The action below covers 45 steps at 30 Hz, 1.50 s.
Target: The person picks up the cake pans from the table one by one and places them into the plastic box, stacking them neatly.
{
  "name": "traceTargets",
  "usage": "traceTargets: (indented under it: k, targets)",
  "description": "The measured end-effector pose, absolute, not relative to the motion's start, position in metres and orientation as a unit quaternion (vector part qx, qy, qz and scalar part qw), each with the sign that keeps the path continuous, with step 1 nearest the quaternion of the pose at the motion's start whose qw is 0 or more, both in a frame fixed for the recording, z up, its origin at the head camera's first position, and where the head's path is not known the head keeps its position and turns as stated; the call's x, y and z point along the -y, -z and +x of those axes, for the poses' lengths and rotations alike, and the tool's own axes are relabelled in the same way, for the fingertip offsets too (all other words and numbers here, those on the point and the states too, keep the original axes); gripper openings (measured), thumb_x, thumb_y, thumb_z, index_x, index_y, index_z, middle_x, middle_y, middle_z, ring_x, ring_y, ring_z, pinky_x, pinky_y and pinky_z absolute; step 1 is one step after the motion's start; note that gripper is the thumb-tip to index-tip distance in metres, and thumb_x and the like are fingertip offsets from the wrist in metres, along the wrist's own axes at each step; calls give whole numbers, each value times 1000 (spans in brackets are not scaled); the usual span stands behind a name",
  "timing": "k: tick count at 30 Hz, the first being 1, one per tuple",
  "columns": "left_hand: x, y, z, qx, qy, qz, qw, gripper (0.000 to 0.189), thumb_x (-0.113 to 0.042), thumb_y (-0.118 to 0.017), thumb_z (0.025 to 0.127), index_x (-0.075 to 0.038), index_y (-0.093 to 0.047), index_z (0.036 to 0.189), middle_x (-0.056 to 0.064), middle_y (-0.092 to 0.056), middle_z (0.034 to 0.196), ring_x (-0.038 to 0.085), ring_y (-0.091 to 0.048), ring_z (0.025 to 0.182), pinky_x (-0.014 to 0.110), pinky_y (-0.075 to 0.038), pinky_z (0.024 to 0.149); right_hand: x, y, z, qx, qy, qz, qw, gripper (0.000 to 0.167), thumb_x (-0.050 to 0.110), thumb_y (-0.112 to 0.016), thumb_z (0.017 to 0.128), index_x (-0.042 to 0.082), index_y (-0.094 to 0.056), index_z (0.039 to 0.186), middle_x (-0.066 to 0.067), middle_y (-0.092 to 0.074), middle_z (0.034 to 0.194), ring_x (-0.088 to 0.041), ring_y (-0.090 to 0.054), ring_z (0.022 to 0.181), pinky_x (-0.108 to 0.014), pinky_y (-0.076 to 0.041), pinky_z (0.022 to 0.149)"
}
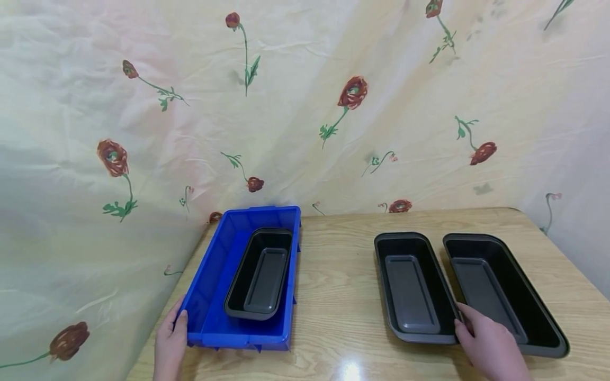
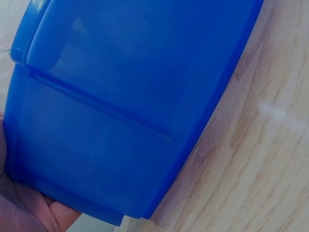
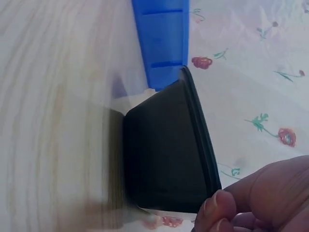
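A blue plastic bin [image 1: 208, 296] stands on the left of the table, with one black loaf pan [image 1: 267, 280] inside it. My left hand [image 1: 171, 338] grips the bin's near left corner; in the left wrist view the fingers lie along the blue wall [image 2: 106, 121]. To the right is a second black loaf pan [image 1: 412, 296]. My right hand [image 1: 488, 341] pinches its near right corner at the rim, and the right wrist view shows that pan's dark outer side [image 3: 159, 150]. A third loaf pan [image 1: 491, 291] sits just right of it, partly behind the right hand.
The pans and bin are on a light wood-grain table [image 1: 333, 286]. A flower-patterned cloth [image 1: 295, 106] covers the wall behind and the left side. Bare tabletop separates the bin from the second pan.
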State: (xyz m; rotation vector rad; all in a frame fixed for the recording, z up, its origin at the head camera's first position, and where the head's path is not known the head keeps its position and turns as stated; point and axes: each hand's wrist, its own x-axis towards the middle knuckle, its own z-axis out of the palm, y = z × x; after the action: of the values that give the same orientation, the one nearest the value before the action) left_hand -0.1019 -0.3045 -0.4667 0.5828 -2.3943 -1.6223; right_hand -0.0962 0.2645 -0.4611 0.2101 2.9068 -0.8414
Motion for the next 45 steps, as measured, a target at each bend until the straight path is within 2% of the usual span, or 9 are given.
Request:
traceTargets:
  k: [3,8,16,26,34,45]
  targets:
    - [305,467,-101,808,547,196,98,50,-18,-34,114,2,-33,160,30,-29,162,50,-25,149,64,-25,119,-264,462,-97,-944,315,66,77,48,7,-52,103,-24,-44,138,-2,-57,67,-20,-53,54,-35,-41,54]
    - [304,467,-101,803,554,197,96,51,-19,-34,114,2,-32,160,30,-27,163,50,-24,149,65,-24,119,-265,462,-97,-924,366,58,94,50,6,-48,104,-25,-37,142,-4,-53,59,-24,-55,49,-34,-41,52]
    - [305,466,-101,807,548,198,95,51,-20,-34,114,1,-32,160,30,-27,163,50,-24,149,65,-24,119,-266,458,-96,-874,471,61,98,49,1,-42,107,-23,-28,147,-8,-56,66,-24,-57,54,-32,-46,47]
    - [305,468,-102,811,545,195,87,52,-21,-33,114,2,-30,161,30,-25,163,51,-23,149,65,-24,119,-264,453,-94,-820,556,78,111,53,2,-38,110,-23,-17,152,-11,-60,75,-21,-58,60,-31,-53,53]
    - [304,466,-101,811,542,203,88,52,-21,-32,114,2,-30,161,29,-25,164,50,-21,150,65,-23,119,-263,451,-94,-806,574,87,115,55,4,-39,111,-22,-16,153,-11,-62,75,-20,-59,60,-30,-54,54]
    - [304,466,-102,810,545,205,75,53,-22,-31,114,0,-27,162,28,-23,165,49,-19,151,65,-22,120,-260,447,-92,-797,594,84,68,53,3,-41,111,-19,-20,154,-17,-64,77,-21,-61,60,-32,-55,53]
